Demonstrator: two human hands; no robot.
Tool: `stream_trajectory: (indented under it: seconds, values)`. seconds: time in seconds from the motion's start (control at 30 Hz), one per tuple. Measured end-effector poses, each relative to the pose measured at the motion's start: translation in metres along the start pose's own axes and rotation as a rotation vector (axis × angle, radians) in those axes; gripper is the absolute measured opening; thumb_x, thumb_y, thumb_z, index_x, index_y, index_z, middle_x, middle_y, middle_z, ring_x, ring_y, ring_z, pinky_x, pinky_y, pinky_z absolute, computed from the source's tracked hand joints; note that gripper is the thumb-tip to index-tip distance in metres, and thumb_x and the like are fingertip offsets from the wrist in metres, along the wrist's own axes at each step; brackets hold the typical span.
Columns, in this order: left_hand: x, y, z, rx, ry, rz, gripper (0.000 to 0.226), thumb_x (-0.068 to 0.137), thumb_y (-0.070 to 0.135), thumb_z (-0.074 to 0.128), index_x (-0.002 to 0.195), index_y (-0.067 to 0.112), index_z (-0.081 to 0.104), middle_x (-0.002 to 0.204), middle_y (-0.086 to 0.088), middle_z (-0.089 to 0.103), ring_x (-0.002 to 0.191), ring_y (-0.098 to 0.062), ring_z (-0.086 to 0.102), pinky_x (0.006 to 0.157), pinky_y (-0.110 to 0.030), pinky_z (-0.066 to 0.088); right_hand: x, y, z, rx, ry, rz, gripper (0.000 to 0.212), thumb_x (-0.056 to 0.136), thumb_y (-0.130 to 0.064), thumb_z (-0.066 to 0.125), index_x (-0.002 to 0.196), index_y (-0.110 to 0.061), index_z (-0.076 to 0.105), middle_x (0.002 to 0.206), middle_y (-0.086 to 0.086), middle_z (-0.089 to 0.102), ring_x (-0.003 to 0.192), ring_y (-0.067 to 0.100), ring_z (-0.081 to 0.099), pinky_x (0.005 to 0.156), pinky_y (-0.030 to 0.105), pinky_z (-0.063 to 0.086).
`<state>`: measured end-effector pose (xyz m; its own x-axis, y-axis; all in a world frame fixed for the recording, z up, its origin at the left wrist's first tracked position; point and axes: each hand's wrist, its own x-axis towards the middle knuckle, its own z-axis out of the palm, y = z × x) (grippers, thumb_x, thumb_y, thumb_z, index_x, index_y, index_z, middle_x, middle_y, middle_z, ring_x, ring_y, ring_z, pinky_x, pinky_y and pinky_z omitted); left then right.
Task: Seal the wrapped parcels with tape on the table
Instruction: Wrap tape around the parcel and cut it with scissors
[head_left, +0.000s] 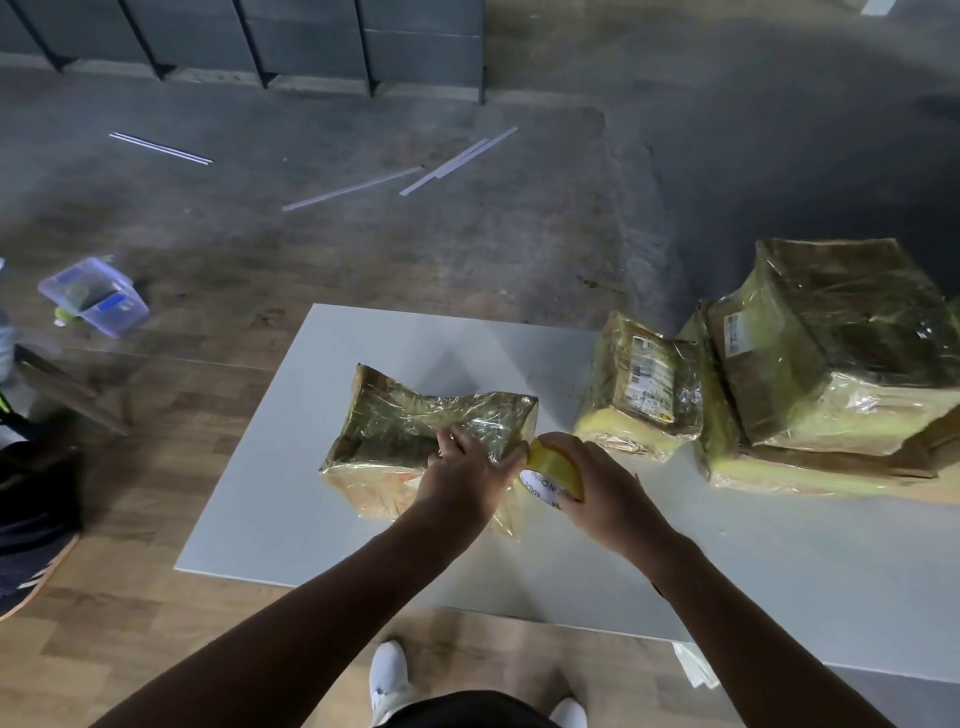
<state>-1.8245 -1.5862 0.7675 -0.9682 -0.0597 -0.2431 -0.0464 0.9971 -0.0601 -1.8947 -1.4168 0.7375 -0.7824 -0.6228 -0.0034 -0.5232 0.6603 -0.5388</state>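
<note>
A crumpled parcel (405, 431) wrapped in brown paper and glossy yellowish tape lies in the middle of the white table (291, 499). My left hand (462, 478) rests on its near right part, fingers spread and pressing down on the wrap. My right hand (597, 488) grips a roll of yellow tape (553, 467) just off the parcel's right end, close against the left hand's thumb. Whether a strip runs from roll to parcel is unclear.
A smaller taped parcel (644, 389) and a stack of two bigger ones (836, 364) stand on the table's right side. A clear plastic box (96, 299) sits on the floor at left, white strips (457, 161) lie farther back. A shoe (31, 566) shows at far left.
</note>
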Motion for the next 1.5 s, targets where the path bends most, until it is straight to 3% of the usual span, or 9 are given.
stream_trajectory:
  seconds: [0.17,0.3,0.37,0.5,0.63,1.07,1.2,1.3,1.5]
  values:
    - [-0.004,-0.027,-0.009,-0.088,0.110,0.010,0.074,0.096,0.003,0.036,0.151,0.040,0.003,0.144,-0.034,0.027,0.134,-0.048,0.032,0.093,-0.043,0.048,0.015,-0.011,-0.007,0.142,0.107,-0.083,0.060,0.081,-0.014,0.067,0.134,-0.032,0.046,0.109,0.002,0.052,0.096,0.022,0.058,0.074,0.026,0.044]
    - [-0.013,-0.056,-0.015,-0.337,0.349,0.069,0.066,0.096,0.022,0.049,0.150,0.039,0.014,0.111,-0.011,0.052,0.096,-0.030,0.060,0.071,-0.039,0.053,0.035,-0.036,-0.032,0.338,0.277,-0.121,0.060,0.079,-0.031,0.074,0.133,-0.025,0.049,0.122,-0.010,0.051,0.112,-0.002,0.049,0.090,0.011,0.038]
    - [-0.017,-0.062,-0.014,-0.484,0.441,0.065,0.063,0.095,0.028,0.053,0.148,0.037,0.019,0.110,-0.011,0.058,0.086,-0.031,0.064,0.067,-0.038,0.054,0.044,-0.046,-0.042,0.315,0.350,-0.221,0.064,0.078,-0.015,0.077,0.133,-0.027,0.047,0.122,-0.010,0.051,0.111,-0.011,0.045,0.092,0.004,0.034]
    - [-0.023,-0.067,0.002,-0.716,0.442,0.018,0.072,0.092,0.029,0.062,0.149,0.035,0.019,0.119,-0.011,0.061,0.094,-0.028,0.064,0.076,-0.035,0.055,0.059,-0.060,-0.042,0.218,0.316,-0.352,0.069,0.079,-0.002,0.065,0.138,-0.028,0.040,0.120,0.005,0.052,0.104,0.009,0.051,0.084,0.019,0.046]
    - [-0.022,-0.089,0.005,-0.646,0.329,-0.004,0.081,0.086,0.037,0.069,0.150,0.034,0.019,0.120,-0.009,0.057,0.099,-0.025,0.062,0.081,-0.032,0.053,0.068,-0.068,-0.037,0.133,0.247,-0.404,0.072,0.082,0.000,0.063,0.141,-0.031,0.033,0.121,0.007,0.051,0.098,0.019,0.057,0.076,0.035,0.053]
    - [-0.030,-0.121,0.027,-0.386,0.566,-0.099,0.087,0.063,0.036,0.086,0.136,0.035,0.038,0.076,0.009,0.070,0.057,-0.020,0.066,0.045,-0.025,0.047,0.060,-0.075,-0.063,-0.319,0.104,-0.444,0.068,0.073,-0.007,0.064,0.131,-0.033,0.039,0.099,0.009,0.053,0.063,0.032,0.061,0.051,0.025,0.041]
    - [-0.032,-0.130,0.032,-0.382,0.583,-0.064,0.085,0.064,0.037,0.086,0.136,0.032,0.041,0.099,0.003,0.070,0.084,-0.022,0.069,0.052,-0.030,0.053,0.061,-0.083,-0.062,-0.297,0.087,-0.439,0.067,0.077,-0.015,0.067,0.135,-0.037,0.040,0.098,0.004,0.052,0.070,0.027,0.062,0.054,0.026,0.045]
    - [-0.028,-0.135,0.023,-0.227,0.589,-0.064,0.087,0.059,0.032,0.088,0.134,0.018,0.046,0.127,-0.013,0.056,0.118,-0.035,0.054,0.077,-0.049,0.057,0.065,-0.090,-0.048,-0.150,0.076,-0.432,0.071,0.080,-0.011,0.064,0.140,-0.038,0.038,0.100,0.001,0.050,0.079,0.020,0.059,0.059,0.025,0.050]
    - [-0.022,-0.104,0.026,-0.156,0.619,0.044,0.087,0.067,0.004,0.081,0.141,-0.006,0.036,0.146,-0.025,0.040,0.136,-0.039,0.038,0.100,-0.058,0.043,0.062,-0.089,-0.014,0.092,0.119,-0.433,0.077,0.078,-0.006,0.068,0.140,-0.036,0.033,0.110,-0.004,0.047,0.092,0.015,0.053,0.070,0.024,0.049]
